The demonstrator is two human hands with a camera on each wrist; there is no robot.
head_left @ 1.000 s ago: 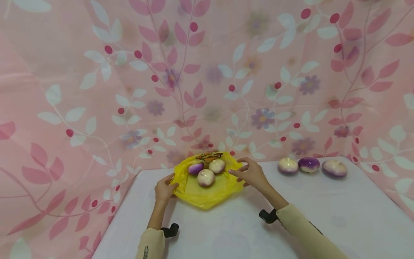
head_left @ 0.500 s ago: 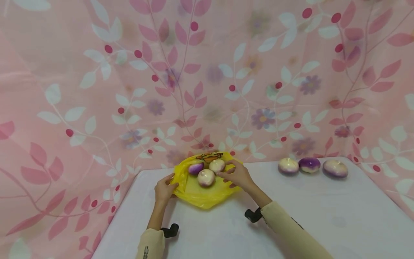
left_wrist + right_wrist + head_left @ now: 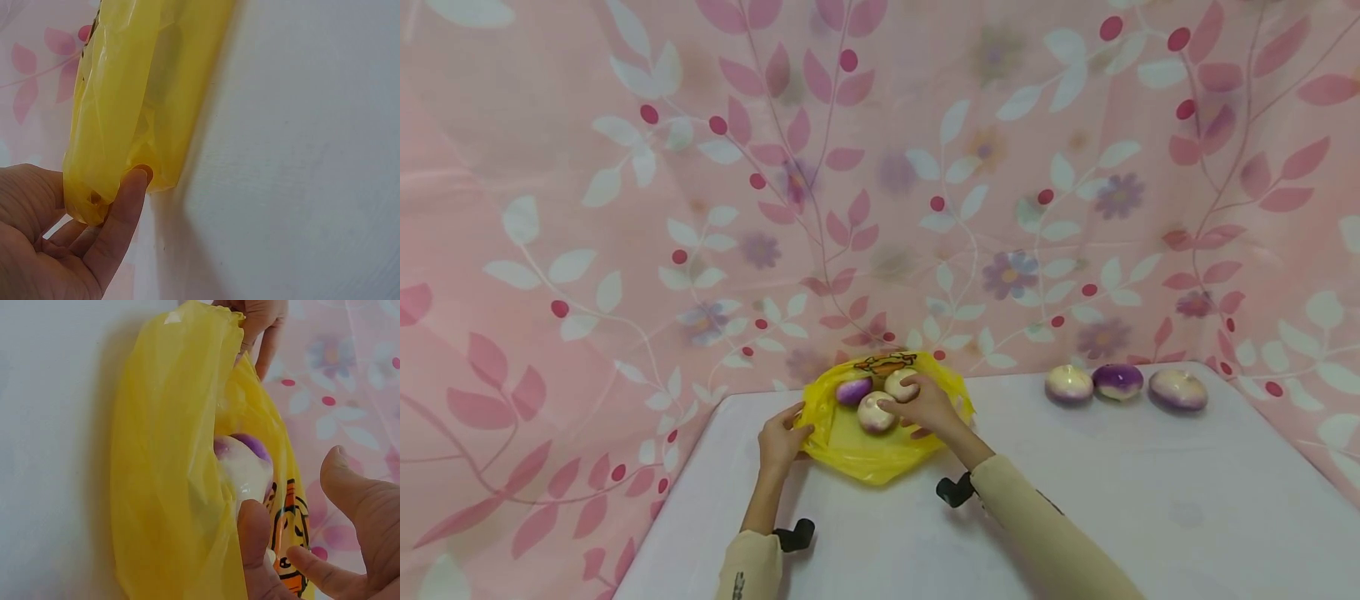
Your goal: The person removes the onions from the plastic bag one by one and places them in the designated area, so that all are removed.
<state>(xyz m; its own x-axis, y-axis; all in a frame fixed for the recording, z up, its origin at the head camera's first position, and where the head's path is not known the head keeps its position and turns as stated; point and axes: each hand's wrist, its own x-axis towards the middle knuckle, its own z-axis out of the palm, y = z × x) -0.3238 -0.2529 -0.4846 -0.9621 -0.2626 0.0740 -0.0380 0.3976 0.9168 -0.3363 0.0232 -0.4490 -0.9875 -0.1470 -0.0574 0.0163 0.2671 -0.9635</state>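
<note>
A yellow plastic bag (image 3: 865, 463) lies on the table with its mouth spread wide. Inside are a purple turnip (image 3: 853, 390) and two pale ones, a front turnip (image 3: 872, 412) and a back turnip (image 3: 898, 382). My left hand (image 3: 780, 442) pinches the bag's left rim between thumb and fingers, clear in the left wrist view too. Over the right side of the mouth is my right hand (image 3: 934, 410), fingers spread and reaching in beside the pale turnips. The right wrist view shows its thumb apart from the fingers; whether a fingertip touches a turnip, I cannot tell.
Three more turnips stand in a row at the back right: a pale one (image 3: 1068, 385), a purple one (image 3: 1117, 382) and another pale one (image 3: 1177, 390). The white-covered table (image 3: 1075, 467) meets a pink floral curtain (image 3: 880, 208) behind.
My right hand has moved left from the bag's right rim to over its mouth, near the pale turnips. The left hand keeps its hold on the rim.
</note>
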